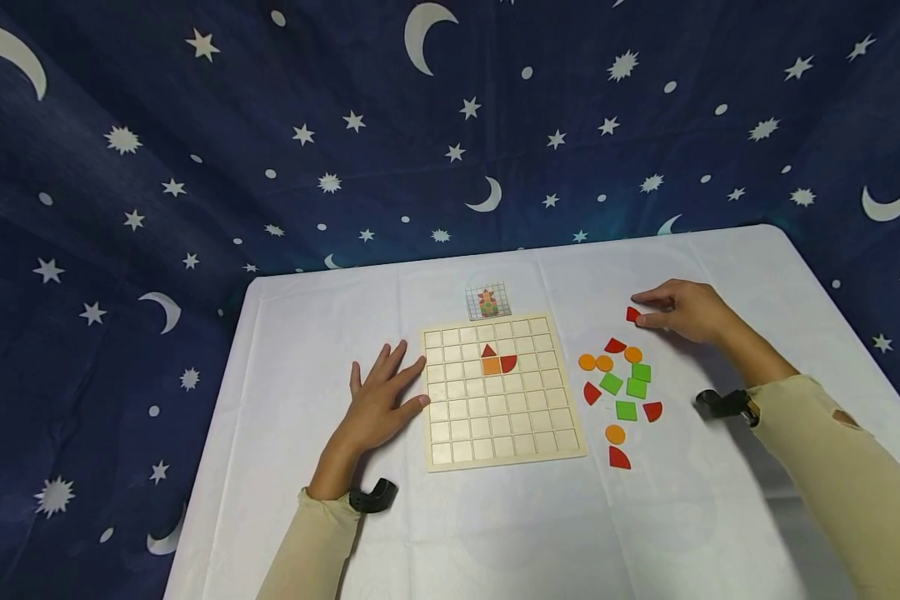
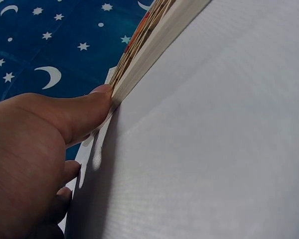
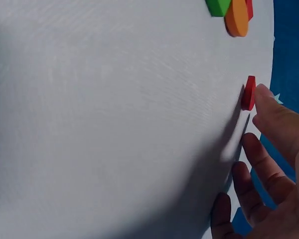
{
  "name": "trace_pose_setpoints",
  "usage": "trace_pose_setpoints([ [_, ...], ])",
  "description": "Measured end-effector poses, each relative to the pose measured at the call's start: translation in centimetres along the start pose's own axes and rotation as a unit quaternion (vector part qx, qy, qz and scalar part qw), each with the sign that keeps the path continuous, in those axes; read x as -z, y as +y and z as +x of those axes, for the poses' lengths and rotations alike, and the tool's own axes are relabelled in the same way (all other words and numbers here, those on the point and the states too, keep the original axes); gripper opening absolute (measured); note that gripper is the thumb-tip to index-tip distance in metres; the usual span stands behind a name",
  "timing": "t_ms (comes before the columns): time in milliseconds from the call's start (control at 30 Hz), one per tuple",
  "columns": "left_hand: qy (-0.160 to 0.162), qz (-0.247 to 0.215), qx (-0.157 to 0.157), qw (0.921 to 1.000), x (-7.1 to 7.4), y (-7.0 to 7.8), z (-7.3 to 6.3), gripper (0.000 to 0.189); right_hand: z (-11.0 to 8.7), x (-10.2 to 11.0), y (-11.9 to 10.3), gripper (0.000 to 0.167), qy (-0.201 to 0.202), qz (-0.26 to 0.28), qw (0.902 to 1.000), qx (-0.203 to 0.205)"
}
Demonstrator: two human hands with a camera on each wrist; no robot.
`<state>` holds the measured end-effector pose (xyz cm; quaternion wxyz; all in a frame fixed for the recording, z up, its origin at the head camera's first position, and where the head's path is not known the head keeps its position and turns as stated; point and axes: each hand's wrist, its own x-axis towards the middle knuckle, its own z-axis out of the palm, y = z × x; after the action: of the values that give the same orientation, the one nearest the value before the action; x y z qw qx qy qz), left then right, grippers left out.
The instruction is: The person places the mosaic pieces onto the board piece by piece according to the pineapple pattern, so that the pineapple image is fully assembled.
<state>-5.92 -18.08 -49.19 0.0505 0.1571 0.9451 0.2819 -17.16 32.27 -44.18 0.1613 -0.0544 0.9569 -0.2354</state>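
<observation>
A wooden grid board (image 1: pixel 457 429) lies on the table, carrying a red triangle (image 1: pixel 488 352), an orange square (image 1: pixel 491 367) and a red quarter circle (image 1: pixel 508 363). At its left edge my left hand (image 1: pixel 375 412) rests with fingers spread; in the left wrist view the thumb (image 2: pixel 87 112) touches the board's side. Right of the board, my right hand (image 1: pixel 686 312) reaches to a small red piece (image 1: pixel 632 314). The thumb (image 3: pixel 274 114) is right at that piece, partly covering it in the head view, while the index finger stretches out apart from it.
Between board and right hand lie several loose pieces: green squares (image 1: pixel 637 388), orange circles (image 1: pixel 615 434) and red quarter circles (image 1: pixel 619 458). A small pattern card (image 1: pixel 498 300) with a coloured figure sits behind the board. A dark star-patterned cloth (image 1: pixel 390 192) hangs beyond the white table (image 1: pixel 330 308).
</observation>
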Motion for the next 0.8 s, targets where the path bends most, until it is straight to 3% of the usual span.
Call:
trace_pose_setpoints([
  [400, -0.001, 0.001, -0.003, 1.0000, 0.1, 0.0, 0.0, 0.064, 0.0, -0.8, 0.4, 0.039, 0.025, 0.010, 0.9994, 0.021],
  [800, 0.003, 0.001, -0.003, 1.0000, -0.1, -0.1, 0.1, 0.062, -0.4, -1.6, -0.9, 0.020, 0.042, 0.040, 0.9974, 0.043],
])
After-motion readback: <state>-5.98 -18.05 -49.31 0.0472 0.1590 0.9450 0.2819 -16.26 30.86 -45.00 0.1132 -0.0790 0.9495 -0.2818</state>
